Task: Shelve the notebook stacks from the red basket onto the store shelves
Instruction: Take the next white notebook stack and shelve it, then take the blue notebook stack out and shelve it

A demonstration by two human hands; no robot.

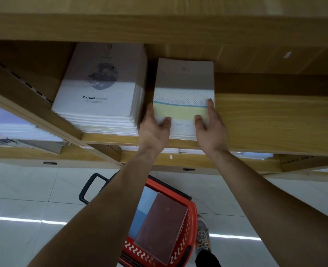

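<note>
Between the two hands sits a thick, white, rectangular notebook stack (pixel 184 87), resting flat on the light wooden shelf board (pixel 265 120) with its near end at the board's front edge. Its top cover is grey-shadowed at the far end, then carries a fine cross-hatched band, a thin blue line, a pale yellow strip and a white margin with small handwriting-like print. The left hand (pixel 155 128) clasps the stack's left side and the right hand (pixel 210 128) its right side, each with the thumb bent over the top cover and the fingers laid along the edge. Just left of the grip, on the same board, lies a taller pile of white notebooks (pixel 97 89) printed with a dark round motif and the word "DARING". Well below the grip, on the pale tiled floor (pixel 24 189), stands the red plastic basket (pixel 192 214), holding a reddish-brown notebook (pixel 163 226) on top of something blue (pixel 145 207). Right of the basket a grey laced shoe (pixel 203 237) shows.
</note>
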